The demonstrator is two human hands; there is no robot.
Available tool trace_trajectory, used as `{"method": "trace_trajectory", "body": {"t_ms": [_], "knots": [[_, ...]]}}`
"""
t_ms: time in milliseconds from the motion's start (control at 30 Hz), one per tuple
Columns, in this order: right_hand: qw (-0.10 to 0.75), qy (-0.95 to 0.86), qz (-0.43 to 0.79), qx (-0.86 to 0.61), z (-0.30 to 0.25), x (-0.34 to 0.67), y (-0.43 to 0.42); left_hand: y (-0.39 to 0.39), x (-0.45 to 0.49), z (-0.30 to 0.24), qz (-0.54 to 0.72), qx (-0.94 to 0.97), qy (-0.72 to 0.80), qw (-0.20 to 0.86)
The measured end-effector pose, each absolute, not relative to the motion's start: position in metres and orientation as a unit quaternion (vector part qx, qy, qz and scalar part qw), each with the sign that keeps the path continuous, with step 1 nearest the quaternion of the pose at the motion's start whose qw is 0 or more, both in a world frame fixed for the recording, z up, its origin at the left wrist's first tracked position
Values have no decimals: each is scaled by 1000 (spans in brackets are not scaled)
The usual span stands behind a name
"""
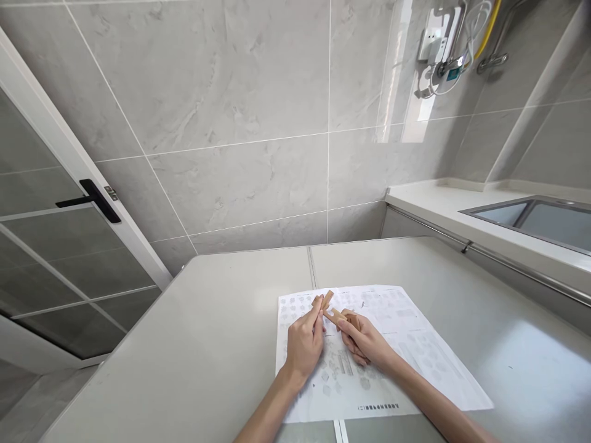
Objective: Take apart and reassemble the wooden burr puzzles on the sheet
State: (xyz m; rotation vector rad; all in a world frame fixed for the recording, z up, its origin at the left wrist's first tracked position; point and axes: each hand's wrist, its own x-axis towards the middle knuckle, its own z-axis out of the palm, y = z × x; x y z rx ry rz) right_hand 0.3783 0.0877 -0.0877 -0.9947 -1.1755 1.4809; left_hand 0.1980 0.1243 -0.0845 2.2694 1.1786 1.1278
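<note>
My left hand (305, 347) is closed on small crossed wooden puzzle pieces (328, 299), whose ends stick out past the fingertips. My right hand (364, 341) pinches a notched wooden piece (338, 314) between thumb and fingers, its free end pointing at the left hand's pieces. The two sets of wood meet or nearly meet; whether they touch I cannot tell. More wood shows inside the curled right fingers, partly hidden. Below both hands lies a white paper sheet (392, 387) printed with small grey diagrams.
The sheet rests on a pale table (221, 332) with a seam down its middle. At the right stands a counter (429, 195) with a sink (549, 224). A framed glass door (133, 252) is at the left, and a tiled wall (240, 111) rises behind the table.
</note>
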Motion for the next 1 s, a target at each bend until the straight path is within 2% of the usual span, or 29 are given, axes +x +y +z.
{"method": "trace_trajectory", "body": {"t_ms": [300, 1000], "knots": [[476, -484, 615, -402, -90, 381, 89, 124, 197, -81, 387, 821, 391, 151], [475, -484, 608, -412, -88, 380, 88, 120, 198, -73, 386, 810, 401, 187]]}}
